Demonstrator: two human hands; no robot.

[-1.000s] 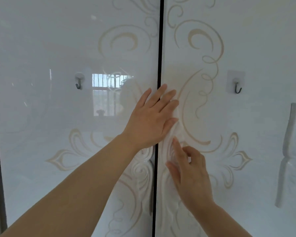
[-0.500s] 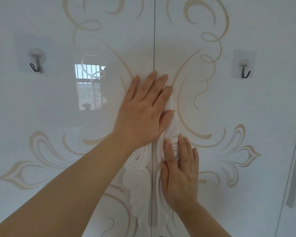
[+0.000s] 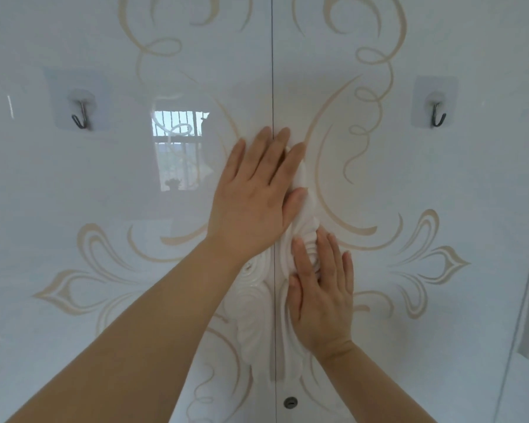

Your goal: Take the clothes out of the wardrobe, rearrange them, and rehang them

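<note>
Two flat hands (image 3: 254, 193) (image 3: 321, 291) press upright wardrobe doors (image 3: 135, 270).

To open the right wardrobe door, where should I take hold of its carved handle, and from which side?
Probably the ribbed middle bulge of the carved handle, where the right hand lies flat. It stands raised close beside the seam, with the other door's handle just across, so come from its free right edge. Whether that edge is undercut does not show.
</note>
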